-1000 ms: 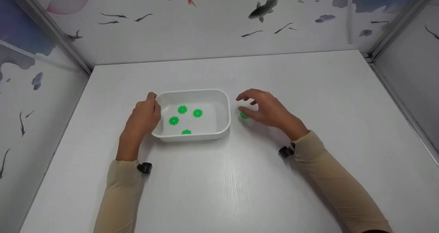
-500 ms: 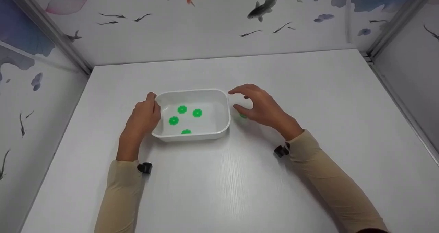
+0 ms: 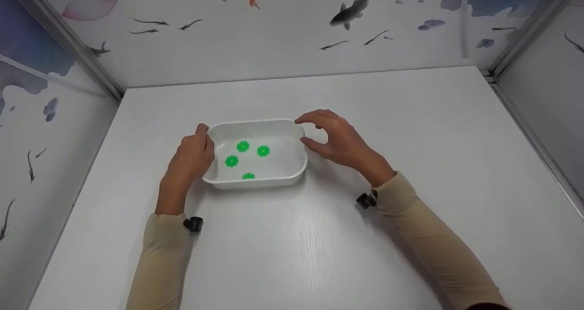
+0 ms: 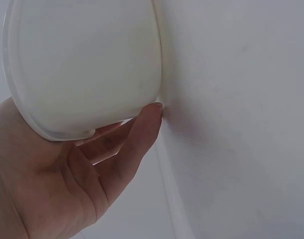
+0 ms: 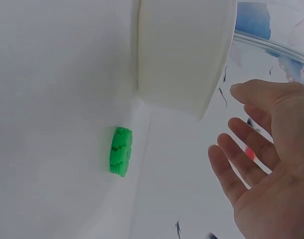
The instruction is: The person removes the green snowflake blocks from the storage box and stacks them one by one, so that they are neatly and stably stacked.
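A white rectangular tub (image 3: 255,184) stands on the table. Several flat green flower-shaped pieces (image 3: 263,151) lie on its bottom, one partly hidden by the near wall. My left hand (image 3: 189,157) grips the tub's left end; the left wrist view shows its fingers curled below the rim (image 4: 22,107). At the tub's right end is my right hand (image 3: 342,139), fingers spread and bent, holding nothing. Its fingertips overlap the right rim in the head view but stand apart from it in the right wrist view. Another green flower-shaped piece (image 5: 121,152) rests on the table, hidden in the head view.
The white table (image 3: 273,246) has upright walls at the back (image 3: 273,45) and both sides, printed with fish and plants. Metal profiles (image 3: 98,68) run along the corners. A small black wrist camera (image 3: 194,223) sits at each cuff.
My right hand has moved left and slightly away, from over the loose green piece to the tub's right rim. That piece has gone out of sight beneath it. Left hand and tub stay put.
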### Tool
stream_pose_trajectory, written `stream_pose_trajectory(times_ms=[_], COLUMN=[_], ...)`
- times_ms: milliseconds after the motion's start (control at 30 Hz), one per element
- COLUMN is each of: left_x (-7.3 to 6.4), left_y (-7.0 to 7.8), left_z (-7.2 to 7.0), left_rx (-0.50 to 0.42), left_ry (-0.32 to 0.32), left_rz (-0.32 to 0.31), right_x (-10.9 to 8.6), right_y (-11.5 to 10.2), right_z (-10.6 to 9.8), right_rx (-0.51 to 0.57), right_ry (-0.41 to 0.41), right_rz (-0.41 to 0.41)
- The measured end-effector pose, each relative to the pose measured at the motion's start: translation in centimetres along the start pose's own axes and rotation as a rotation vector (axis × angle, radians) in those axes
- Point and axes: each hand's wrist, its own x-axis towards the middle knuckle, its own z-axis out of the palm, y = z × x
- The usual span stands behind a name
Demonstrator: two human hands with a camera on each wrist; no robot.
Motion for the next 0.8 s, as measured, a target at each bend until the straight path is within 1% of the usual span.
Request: stream_pose_trajectory(times_ms=[167,433,633,733,800], left_x=[0.1,0.2,0.2,0.1,0.1], left_y=[-0.1,-0.1,-0.2,-0.3,-0.3], left_z=[0.1,0.1,0.2,0.2,0.2], left_rx=[-0.008,-0.015,-0.008,-0.006,-0.005], left_ry=[0.002,0.000,0.013,0.021,0.023], left_rz=[-0.005,-0.011,0.023,0.033,0.033], right_x=[0.9,2.5,3.6,4.1,4.4], right_y=[-0.9,-2.5,-3.3,-3.5,-3.7], right_z=[0.6,2.1,3.9,4.9,5.6], right_rx=[0.015,0.045,0.090,0.073,0.039], right_ry=[-0.020,-0.102,-0.154,-0.190,-0.210], right_rz=[0.005,0.026,0.014,0.016,0.023])
